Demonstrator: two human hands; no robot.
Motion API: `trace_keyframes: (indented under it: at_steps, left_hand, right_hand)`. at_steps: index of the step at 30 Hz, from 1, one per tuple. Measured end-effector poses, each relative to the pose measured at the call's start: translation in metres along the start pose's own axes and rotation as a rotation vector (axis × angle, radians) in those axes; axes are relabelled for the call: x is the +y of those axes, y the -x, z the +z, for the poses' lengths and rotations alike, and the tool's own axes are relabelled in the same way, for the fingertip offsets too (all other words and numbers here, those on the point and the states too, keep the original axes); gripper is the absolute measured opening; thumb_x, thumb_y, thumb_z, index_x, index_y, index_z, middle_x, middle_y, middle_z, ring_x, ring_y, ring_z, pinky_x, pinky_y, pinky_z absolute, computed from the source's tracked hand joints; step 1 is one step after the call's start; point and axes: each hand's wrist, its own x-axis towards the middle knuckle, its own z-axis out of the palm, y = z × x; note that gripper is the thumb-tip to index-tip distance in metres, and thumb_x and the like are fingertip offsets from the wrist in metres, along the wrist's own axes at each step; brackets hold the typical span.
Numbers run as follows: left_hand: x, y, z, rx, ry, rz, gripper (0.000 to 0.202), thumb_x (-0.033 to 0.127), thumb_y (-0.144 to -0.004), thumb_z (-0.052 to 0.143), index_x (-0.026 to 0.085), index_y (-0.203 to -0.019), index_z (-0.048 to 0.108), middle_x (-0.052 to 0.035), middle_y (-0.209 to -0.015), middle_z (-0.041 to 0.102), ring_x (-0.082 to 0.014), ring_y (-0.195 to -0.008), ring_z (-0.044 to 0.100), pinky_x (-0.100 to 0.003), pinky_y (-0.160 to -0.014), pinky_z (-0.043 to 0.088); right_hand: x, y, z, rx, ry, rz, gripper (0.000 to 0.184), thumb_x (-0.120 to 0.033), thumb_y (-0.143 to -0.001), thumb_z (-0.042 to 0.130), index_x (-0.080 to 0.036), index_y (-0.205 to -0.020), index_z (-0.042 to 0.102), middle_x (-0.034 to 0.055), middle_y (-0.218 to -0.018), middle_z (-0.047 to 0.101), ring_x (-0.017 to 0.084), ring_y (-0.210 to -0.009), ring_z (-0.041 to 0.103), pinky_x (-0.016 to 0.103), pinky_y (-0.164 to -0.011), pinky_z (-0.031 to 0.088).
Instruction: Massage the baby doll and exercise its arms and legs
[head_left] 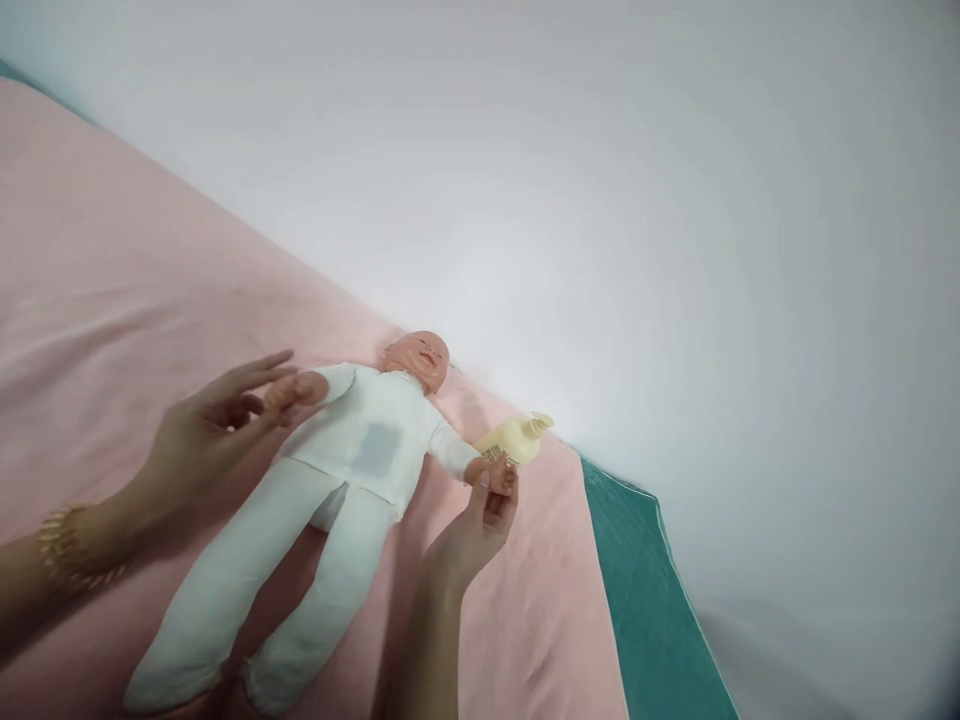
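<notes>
A baby doll [379,425] with a white cloth body lies on its back on a pink sheet [540,590], its arms spread to both sides. My left hand [217,420] holds the doll's hand on the left side between thumb and fingers. With fingers curled, my right hand [480,520] grips the doll's other hand from below. Just behind that hand lies a pale yellow pump bottle [517,438], tipped on its side and partly hidden by the doll's arm. A grey patch marks the doll's front.
A white wall [600,250] rises behind the sheet's far edge, close to the doll's head and the bottle. The sheet ends at the right over a green surface [645,590]. A beaded bracelet [79,545] circles my left wrist.
</notes>
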Motion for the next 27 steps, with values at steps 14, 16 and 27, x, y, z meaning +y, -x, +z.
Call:
trace_keyframes:
  at_steps: [14,16,27]
  left_hand:
    - [-0.050,0.000,0.017,-0.508,-0.165,0.569,0.032,0.041,-0.100,0.051,0.035,-0.125,0.068,0.0049,-0.138,0.060,-0.0167,-0.113,0.067,-0.026,-0.104,0.053]
    - [-0.050,0.000,0.017,-0.494,-0.170,0.586,0.032,0.039,-0.099,0.053,0.035,-0.126,0.068,0.0049,-0.137,0.062,-0.0163,-0.112,0.068,-0.024,-0.103,0.053]
    - [-0.046,0.003,0.018,-0.507,-0.128,0.524,0.031,0.040,-0.099,0.051,0.034,-0.123,0.070,0.0016,-0.138,0.061,-0.0186,-0.117,0.064,-0.031,-0.103,0.054]
  right_hand:
    - [0.006,0.026,0.024,-0.657,0.301,-1.076,0.038,-0.003,-0.091,0.058,-0.020,-0.125,0.064,0.0037,-0.116,0.073,0.014,-0.113,0.066,0.031,-0.100,0.056]
    - [0.005,0.027,0.024,-0.657,0.322,-1.098,0.036,-0.003,-0.092,0.059,-0.020,-0.123,0.065,0.0027,-0.116,0.073,0.014,-0.113,0.066,0.030,-0.100,0.055]
    - [0.008,0.027,0.019,-0.688,0.346,-0.995,0.043,-0.007,-0.093,0.056,-0.028,-0.130,0.062,0.0013,-0.120,0.072,0.016,-0.114,0.067,0.035,-0.097,0.058]
